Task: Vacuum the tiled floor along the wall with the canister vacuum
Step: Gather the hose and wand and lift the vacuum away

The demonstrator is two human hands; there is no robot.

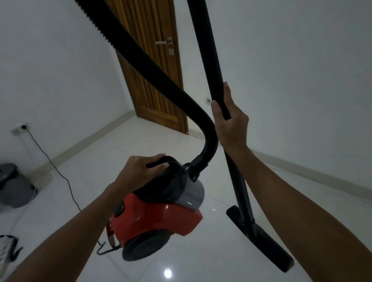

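Meanwhile, hands grip canister vacuum (156, 213) and wand (210, 57); lidded bin (7, 184) sits closed.

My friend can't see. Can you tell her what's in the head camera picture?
A person's left hand grips the handle of a red canister vacuum, while the right hand holds its black wand upright, floor nozzle on white tiles. A wooden door stands behind.

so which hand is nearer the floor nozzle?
Right. The right hand holds the wand directly above the floor nozzle; the left hand is off to its left on the canister handle.
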